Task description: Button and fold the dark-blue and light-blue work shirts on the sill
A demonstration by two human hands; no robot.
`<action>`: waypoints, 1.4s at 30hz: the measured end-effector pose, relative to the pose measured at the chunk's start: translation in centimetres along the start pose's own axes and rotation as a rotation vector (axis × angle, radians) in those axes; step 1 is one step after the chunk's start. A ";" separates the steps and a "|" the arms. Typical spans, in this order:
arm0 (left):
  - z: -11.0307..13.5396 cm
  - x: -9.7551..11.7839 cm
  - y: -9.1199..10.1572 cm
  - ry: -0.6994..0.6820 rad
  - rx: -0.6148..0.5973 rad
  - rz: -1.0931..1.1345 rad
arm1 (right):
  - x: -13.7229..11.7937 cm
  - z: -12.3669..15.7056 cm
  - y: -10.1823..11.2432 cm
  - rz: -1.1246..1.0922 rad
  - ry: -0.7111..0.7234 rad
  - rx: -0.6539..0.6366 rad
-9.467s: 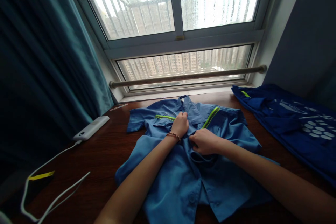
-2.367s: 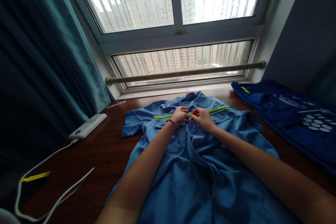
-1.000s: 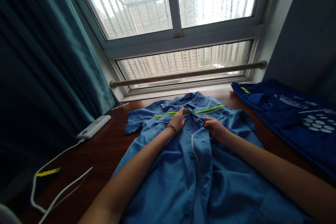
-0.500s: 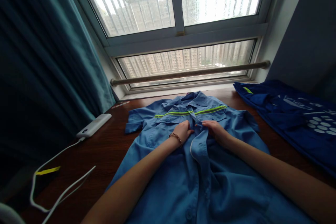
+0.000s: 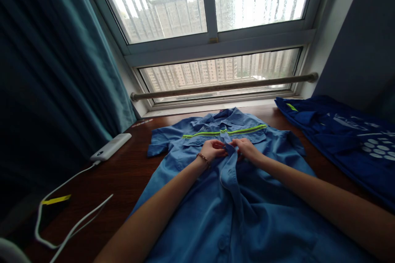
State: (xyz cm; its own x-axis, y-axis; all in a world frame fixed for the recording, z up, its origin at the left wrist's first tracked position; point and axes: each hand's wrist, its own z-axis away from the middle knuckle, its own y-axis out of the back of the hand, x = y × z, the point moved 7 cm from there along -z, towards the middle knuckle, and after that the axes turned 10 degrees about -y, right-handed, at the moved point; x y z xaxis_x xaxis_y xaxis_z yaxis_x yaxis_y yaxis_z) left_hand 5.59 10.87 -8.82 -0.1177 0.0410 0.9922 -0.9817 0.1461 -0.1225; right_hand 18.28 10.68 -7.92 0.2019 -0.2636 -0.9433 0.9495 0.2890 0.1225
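A light-blue short-sleeved shirt (image 5: 191, 213) lies front up with its collar toward the window. A yellow-green and grey stripe crosses its chest. Both hands meet at the front opening, just below the stripe. My left hand (image 5: 213, 150), with a beaded bracelet at the wrist, pinches the shirt front from the left. From the right, my right hand (image 5: 246, 148) grips the raised button placket (image 5: 230, 172), which twists down toward me. Whatever small button sits between the fingertips is hidden. Lower down, a button (image 5: 222, 243) shows on the under edge.
The shirt rests on a dark reddish-brown wooden surface (image 5: 123, 176). A white power bank (image 5: 111, 147) with a white cable lies at left, near a yellow strip (image 5: 56, 200) and the curtain (image 5: 92, 70). Folded dark-blue cloth (image 5: 336, 131) lies at right. A metal rail (image 5: 222, 86) crosses the window.
My left hand has turned and lifted a little, its fingers now meeting the right hand's at the placket. My right hand has shifted slightly left, drawing the placket with it.
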 end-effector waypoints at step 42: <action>0.5 -1.0 0.5 -0.024 0.183 0.078 | -2.1 1.5 -0.9 0.775 0.533 0.352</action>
State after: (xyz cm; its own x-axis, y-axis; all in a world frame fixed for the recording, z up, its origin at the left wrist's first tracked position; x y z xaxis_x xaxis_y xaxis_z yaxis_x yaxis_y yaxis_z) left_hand 5.10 10.43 -9.90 -0.1960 0.0216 0.9804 -0.9800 -0.0386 -0.1951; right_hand 17.32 9.58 -5.60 0.7421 0.3537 -0.5694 0.6364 -0.1047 0.7642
